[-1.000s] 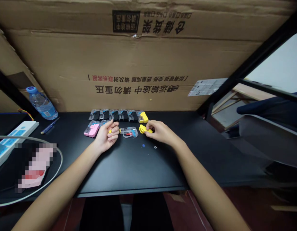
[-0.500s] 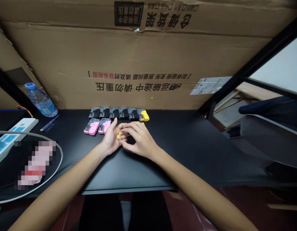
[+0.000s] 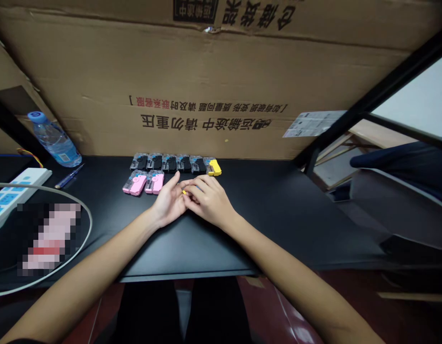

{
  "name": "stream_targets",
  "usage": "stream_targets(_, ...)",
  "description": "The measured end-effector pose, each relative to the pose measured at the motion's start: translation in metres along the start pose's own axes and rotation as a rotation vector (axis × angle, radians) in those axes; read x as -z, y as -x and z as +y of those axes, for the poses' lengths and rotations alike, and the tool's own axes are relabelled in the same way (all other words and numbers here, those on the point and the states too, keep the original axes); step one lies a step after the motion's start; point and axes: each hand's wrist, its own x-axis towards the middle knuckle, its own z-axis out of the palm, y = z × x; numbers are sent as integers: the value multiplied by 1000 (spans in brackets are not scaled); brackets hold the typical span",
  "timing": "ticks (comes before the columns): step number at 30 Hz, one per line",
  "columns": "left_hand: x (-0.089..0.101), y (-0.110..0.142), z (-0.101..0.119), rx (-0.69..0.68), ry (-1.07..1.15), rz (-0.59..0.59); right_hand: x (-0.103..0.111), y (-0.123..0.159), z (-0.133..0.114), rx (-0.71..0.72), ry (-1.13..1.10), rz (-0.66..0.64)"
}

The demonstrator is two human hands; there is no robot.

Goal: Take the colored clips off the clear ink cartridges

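My left hand [image 3: 169,203] lies palm up on the black table [image 3: 271,215], fingers curled round a small yellow part [image 3: 184,192]. My right hand [image 3: 209,200] rests against it, fingertips pinched at the same yellow part. What else lies under the right hand is hidden. Just behind the hands runs a row of several small black-and-clear toy pieces [image 3: 169,163] ending in a yellow one [image 3: 214,167]. Two pink pieces [image 3: 144,183] lie to the left of my left hand.
A large cardboard box [image 3: 206,81] walls off the back of the table. At the left are a water bottle [image 3: 54,140], a blue pen [image 3: 68,177], a white power strip [image 3: 16,188] and a white cable loop [image 3: 77,239]. A black frame post [image 3: 353,112] rises at right.
My right hand moved left from the yellow piece on the table to meet my left hand. The clear piece and yellow piece that lay between them are now covered.
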Motion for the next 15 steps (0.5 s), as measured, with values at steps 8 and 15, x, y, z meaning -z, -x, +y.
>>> stream_targets(8,-2,1,4,-129,-310,71,5,3,19,-54,-240,74)
stream_targets(15,10,10,16,-579,-1188,84,37,21,85,-404,-282,134)
